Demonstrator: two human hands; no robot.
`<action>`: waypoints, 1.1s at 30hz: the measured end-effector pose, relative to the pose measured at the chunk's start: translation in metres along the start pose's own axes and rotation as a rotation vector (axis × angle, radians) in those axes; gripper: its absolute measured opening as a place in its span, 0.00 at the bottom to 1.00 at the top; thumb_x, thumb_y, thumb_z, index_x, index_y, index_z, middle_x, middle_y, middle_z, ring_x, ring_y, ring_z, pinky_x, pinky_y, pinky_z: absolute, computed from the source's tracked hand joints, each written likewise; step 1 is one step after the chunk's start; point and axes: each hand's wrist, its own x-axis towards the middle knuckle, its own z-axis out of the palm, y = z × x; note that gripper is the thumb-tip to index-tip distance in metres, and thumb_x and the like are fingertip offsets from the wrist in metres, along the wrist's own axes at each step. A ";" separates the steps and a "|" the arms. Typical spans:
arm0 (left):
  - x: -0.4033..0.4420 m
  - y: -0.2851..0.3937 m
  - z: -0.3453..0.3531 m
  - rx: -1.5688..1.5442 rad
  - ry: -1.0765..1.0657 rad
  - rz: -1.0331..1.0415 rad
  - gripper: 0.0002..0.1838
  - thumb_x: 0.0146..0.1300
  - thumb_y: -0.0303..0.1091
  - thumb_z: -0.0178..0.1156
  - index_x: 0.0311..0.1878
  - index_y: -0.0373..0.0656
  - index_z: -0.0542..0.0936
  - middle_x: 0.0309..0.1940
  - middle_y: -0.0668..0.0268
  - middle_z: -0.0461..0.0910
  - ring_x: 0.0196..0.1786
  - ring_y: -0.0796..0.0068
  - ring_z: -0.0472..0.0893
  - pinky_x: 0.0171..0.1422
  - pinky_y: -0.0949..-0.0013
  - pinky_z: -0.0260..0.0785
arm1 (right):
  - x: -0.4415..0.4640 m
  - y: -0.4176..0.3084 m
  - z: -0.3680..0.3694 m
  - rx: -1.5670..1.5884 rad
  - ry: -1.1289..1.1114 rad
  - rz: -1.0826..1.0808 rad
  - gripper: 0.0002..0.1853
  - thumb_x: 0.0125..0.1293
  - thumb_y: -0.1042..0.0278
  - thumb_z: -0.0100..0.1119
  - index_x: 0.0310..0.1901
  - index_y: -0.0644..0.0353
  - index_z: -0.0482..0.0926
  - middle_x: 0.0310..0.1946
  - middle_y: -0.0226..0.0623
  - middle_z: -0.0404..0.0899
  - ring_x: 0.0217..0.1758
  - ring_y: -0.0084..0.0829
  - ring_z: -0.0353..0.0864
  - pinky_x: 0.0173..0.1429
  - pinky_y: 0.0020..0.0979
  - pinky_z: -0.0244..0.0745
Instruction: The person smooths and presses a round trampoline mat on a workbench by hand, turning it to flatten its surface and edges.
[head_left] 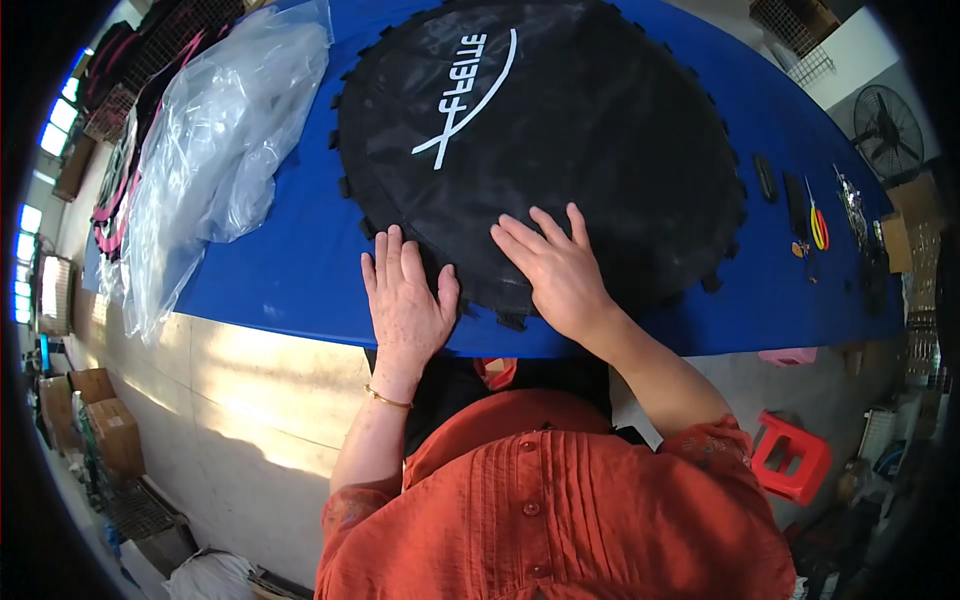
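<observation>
A large round black fabric mat point(600, 130) with white lettering and a curved white line lies flat, short black tabs point(345, 187) spaced around its rim. My left hand point(408, 295) rests palm down at the near-left edge of the mat, fingers stretched out and thumb apart. Further right, my right hand point(560, 272) lies flat on the near part of the mat with its fingers spread. Neither hand grips anything. What lies under the palms is hidden.
The mat is on a blue-covered table point(290, 290). Clear plastic sheeting point(225, 130) is heaped at the left. Toward the right edge lie a red-and-yellow-handled tool point(819, 228) and small dark items. A red stool point(792, 457) stands on the floor at right.
</observation>
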 end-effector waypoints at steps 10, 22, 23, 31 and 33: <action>-0.001 -0.002 0.002 -0.011 0.014 -0.001 0.30 0.73 0.45 0.64 0.67 0.29 0.75 0.75 0.39 0.73 0.81 0.39 0.68 0.86 0.36 0.55 | 0.015 -0.004 0.003 0.052 -0.055 -0.073 0.37 0.63 0.85 0.59 0.76 0.52 0.78 0.77 0.35 0.76 0.80 0.50 0.71 0.87 0.65 0.48; 0.001 -0.001 0.002 -0.002 -0.006 -0.002 0.31 0.72 0.46 0.64 0.67 0.29 0.75 0.76 0.39 0.72 0.82 0.40 0.67 0.86 0.36 0.54 | -0.022 0.002 -0.016 0.003 -0.057 -0.118 0.32 0.65 0.84 0.53 0.70 0.53 0.83 0.72 0.32 0.81 0.78 0.46 0.74 0.88 0.64 0.47; 0.001 -0.001 0.002 -0.003 -0.009 -0.008 0.31 0.72 0.46 0.64 0.67 0.29 0.75 0.75 0.39 0.72 0.82 0.40 0.67 0.86 0.36 0.54 | -0.017 -0.001 -0.013 0.049 -0.047 -0.140 0.32 0.65 0.83 0.53 0.71 0.54 0.83 0.72 0.33 0.81 0.78 0.46 0.74 0.88 0.64 0.46; 0.000 -0.002 0.002 -0.020 0.005 -0.004 0.31 0.72 0.46 0.65 0.67 0.29 0.75 0.75 0.38 0.72 0.81 0.39 0.68 0.86 0.35 0.54 | -0.018 -0.002 -0.009 0.052 -0.031 -0.119 0.32 0.65 0.84 0.52 0.70 0.54 0.83 0.73 0.34 0.81 0.79 0.46 0.74 0.88 0.63 0.46; 0.000 -0.002 0.001 -0.024 0.003 -0.010 0.31 0.72 0.46 0.65 0.67 0.29 0.75 0.75 0.38 0.72 0.81 0.39 0.68 0.86 0.35 0.54 | -0.028 0.011 -0.016 0.034 -0.027 -0.101 0.32 0.65 0.85 0.51 0.70 0.54 0.83 0.73 0.34 0.81 0.78 0.47 0.74 0.88 0.63 0.46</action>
